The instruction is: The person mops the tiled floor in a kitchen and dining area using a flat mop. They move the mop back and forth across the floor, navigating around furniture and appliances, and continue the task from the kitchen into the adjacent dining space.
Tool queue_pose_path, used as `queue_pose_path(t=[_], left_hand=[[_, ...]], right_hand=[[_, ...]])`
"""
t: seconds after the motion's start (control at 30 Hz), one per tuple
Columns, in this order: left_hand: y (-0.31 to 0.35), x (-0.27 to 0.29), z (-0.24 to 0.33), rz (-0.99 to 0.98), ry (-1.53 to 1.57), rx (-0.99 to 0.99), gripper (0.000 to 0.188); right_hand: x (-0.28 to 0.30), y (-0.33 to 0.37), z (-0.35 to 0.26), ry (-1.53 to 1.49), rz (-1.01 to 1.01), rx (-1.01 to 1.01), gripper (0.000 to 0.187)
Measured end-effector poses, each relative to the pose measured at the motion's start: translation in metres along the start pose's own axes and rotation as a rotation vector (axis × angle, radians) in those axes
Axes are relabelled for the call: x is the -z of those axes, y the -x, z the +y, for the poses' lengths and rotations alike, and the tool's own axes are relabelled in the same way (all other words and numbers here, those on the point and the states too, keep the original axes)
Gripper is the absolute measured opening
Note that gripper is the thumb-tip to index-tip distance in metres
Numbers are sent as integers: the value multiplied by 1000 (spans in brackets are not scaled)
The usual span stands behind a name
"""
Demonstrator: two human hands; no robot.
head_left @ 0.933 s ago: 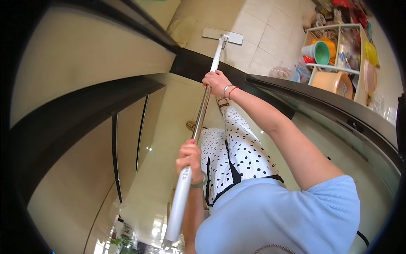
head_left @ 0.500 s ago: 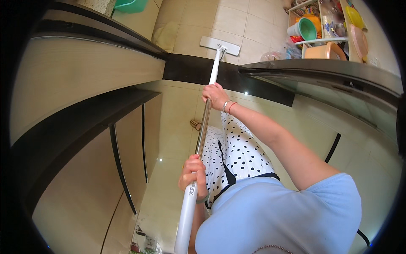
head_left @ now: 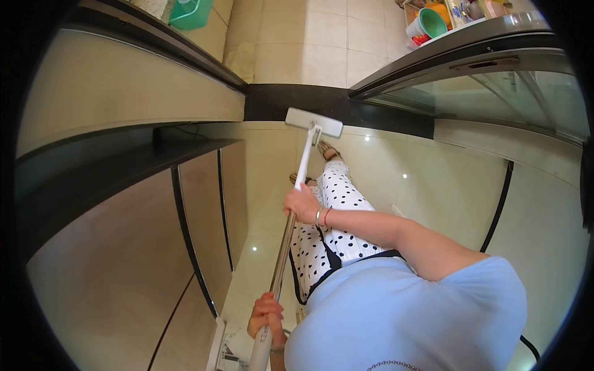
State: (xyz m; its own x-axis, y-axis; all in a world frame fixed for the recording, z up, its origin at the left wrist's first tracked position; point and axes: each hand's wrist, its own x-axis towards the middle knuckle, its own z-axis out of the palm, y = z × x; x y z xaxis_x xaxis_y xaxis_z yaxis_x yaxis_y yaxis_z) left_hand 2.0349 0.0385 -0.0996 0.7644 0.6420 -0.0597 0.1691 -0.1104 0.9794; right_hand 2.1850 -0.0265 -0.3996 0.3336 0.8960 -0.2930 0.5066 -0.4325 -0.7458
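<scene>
A flat mop (head_left: 287, 244) with a white and silver pole runs up the middle of the view. My left hand (head_left: 267, 317) is closed round the lower white part of the pole, near my body. Farther up, my right hand (head_left: 301, 203) grips the pole where silver meets white. The white rectangular mop head (head_left: 314, 122) lies at the near edge of the dark threshold strip (head_left: 266, 104), just ahead of my sandalled foot (head_left: 328, 149).
A glass sliding door (head_left: 482, 93) stands at the far right. Wooden cabinets (head_left: 136, 247) line the left. Beyond the threshold are a tiled floor (head_left: 325, 43), a green bin (head_left: 190, 15) and a shelf with a white-and-green bucket (head_left: 427, 25).
The mop head has come back from the tiles beyond the threshold to its near edge. Both hands have drawn nearer to my body with the pole, and a foot now shows.
</scene>
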Motion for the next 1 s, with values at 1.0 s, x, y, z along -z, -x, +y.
queue_pose_path(t=[1.0], left_hand=[[-73,-307,-64,-1124,382,-385,24]], right_hand=[[100,285,246,49,822,-578,24]])
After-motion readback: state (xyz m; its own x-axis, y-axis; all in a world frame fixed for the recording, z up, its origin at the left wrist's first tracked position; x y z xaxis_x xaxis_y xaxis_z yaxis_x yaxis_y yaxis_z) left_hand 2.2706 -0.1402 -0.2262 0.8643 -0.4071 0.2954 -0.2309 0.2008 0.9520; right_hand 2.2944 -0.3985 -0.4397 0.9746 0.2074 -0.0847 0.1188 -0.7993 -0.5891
